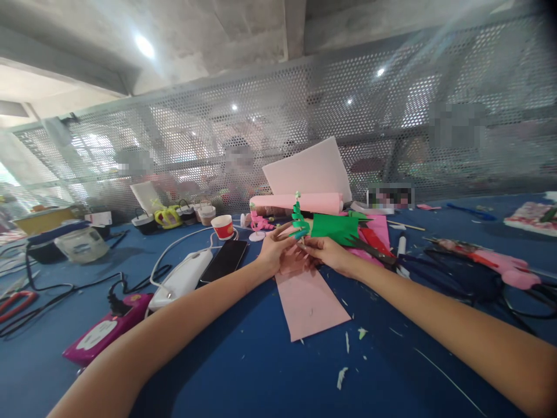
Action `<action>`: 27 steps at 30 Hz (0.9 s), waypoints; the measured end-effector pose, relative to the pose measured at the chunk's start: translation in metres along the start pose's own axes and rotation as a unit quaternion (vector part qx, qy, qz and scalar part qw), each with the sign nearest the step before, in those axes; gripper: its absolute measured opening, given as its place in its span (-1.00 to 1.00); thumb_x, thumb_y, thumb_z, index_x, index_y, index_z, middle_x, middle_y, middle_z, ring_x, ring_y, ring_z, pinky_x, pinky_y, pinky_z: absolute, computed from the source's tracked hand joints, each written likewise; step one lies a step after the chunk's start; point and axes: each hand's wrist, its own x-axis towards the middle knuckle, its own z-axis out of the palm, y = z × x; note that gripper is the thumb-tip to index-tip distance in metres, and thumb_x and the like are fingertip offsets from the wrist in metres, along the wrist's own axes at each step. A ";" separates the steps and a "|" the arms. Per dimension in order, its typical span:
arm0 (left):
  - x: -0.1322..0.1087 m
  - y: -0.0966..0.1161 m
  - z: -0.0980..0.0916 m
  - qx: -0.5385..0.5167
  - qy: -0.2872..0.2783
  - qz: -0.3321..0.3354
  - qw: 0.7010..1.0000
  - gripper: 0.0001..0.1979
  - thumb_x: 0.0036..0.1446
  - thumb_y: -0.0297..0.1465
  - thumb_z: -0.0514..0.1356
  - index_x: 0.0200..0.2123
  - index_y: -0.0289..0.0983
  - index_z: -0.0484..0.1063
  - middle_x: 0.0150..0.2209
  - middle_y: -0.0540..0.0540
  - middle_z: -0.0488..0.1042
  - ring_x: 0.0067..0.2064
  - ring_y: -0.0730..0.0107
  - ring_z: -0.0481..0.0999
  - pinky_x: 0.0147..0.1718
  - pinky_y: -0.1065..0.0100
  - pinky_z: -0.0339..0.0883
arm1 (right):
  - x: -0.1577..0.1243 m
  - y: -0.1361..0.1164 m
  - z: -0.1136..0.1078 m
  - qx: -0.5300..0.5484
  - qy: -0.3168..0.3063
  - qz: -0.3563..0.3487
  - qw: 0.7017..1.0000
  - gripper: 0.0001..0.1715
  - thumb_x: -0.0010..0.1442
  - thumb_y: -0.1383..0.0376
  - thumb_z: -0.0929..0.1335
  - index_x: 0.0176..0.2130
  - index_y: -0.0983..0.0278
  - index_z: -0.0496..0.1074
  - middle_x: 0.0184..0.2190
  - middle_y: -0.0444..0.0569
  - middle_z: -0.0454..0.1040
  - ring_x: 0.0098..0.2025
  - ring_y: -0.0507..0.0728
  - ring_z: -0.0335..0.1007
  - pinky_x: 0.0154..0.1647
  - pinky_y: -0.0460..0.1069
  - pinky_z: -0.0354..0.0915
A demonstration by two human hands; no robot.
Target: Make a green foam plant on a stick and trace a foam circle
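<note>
Both my hands meet at the middle of the blue table (243, 360). My left hand (275, 251) and my right hand (324, 251) pinch a thin stick wrapped with a green paper spiral (298, 219), which stands upright between the fingertips. Under the hands lies a pink paper sheet (308, 305). Just behind them sit a green paper piece (334, 227) and a roll of pink foam (300, 203). Black scissors (374, 252) lie to the right of my right hand.
A black phone (224, 260), a white glue gun (180, 278) with cable, a paper cup (223, 226) and a magenta box (107, 328) are on the left. Pink craft pieces and black cords (478, 273) clutter the right. A perforated metal screen (391, 128) stands behind.
</note>
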 end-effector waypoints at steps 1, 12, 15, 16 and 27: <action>0.000 0.000 0.000 0.007 0.003 -0.002 1.000 -0.40 -0.26 -0.57 0.42 -0.04 -0.33 0.43 -0.33 -0.14 0.62 -0.34 0.28 0.61 -0.28 0.29 0.44 | 0.000 0.000 0.000 -0.002 -0.001 0.001 1.000 -0.42 -0.15 -0.09 0.51 -0.35 0.32 0.45 -0.58 -0.10 0.48 -0.60 0.04 0.44 -0.63 -0.09 0.34; 0.001 0.000 0.000 0.071 0.041 -0.009 0.997 -0.31 -0.35 -0.60 0.44 -0.02 -0.35 0.44 -0.50 -0.06 0.59 -0.49 0.41 0.55 -0.37 0.39 0.39 | 0.001 0.001 0.002 -0.039 -0.017 -0.002 0.999 -0.42 -0.13 -0.11 0.48 -0.40 0.34 0.44 -0.60 -0.08 0.49 -0.61 0.02 0.40 -0.59 -0.08 0.32; 0.003 -0.001 -0.001 0.077 0.063 -0.006 0.995 -0.35 -0.34 -0.61 0.44 -0.05 -0.36 0.45 -0.53 -0.03 0.57 -0.50 0.43 0.54 -0.35 0.38 0.39 | 0.002 0.001 0.002 -0.041 -0.020 -0.001 0.999 -0.42 -0.14 -0.13 0.47 -0.43 0.33 0.41 -0.59 -0.06 0.50 -0.60 0.04 0.43 -0.58 -0.08 0.32; 0.003 -0.001 -0.001 0.075 0.068 -0.005 0.995 -0.36 -0.34 -0.61 0.44 -0.07 -0.35 0.46 -0.55 -0.02 0.57 -0.50 0.42 0.54 -0.34 0.38 0.39 | 0.002 0.001 0.002 -0.042 -0.020 -0.001 0.999 -0.41 -0.14 -0.13 0.47 -0.44 0.33 0.41 -0.58 -0.06 0.50 -0.60 0.04 0.43 -0.59 -0.08 0.32; 0.005 0.001 -0.002 -0.036 0.041 -0.031 0.998 -0.62 -0.05 -0.16 0.32 -0.21 -0.28 0.49 -0.26 -0.16 0.59 -0.14 0.21 0.56 -0.05 0.21 0.34 | -0.003 -0.005 0.001 -0.009 -0.010 -0.009 1.000 -0.41 -0.16 -0.14 0.48 -0.42 0.30 0.38 -0.58 -0.12 0.48 -0.61 0.00 0.39 -0.56 -0.09 0.31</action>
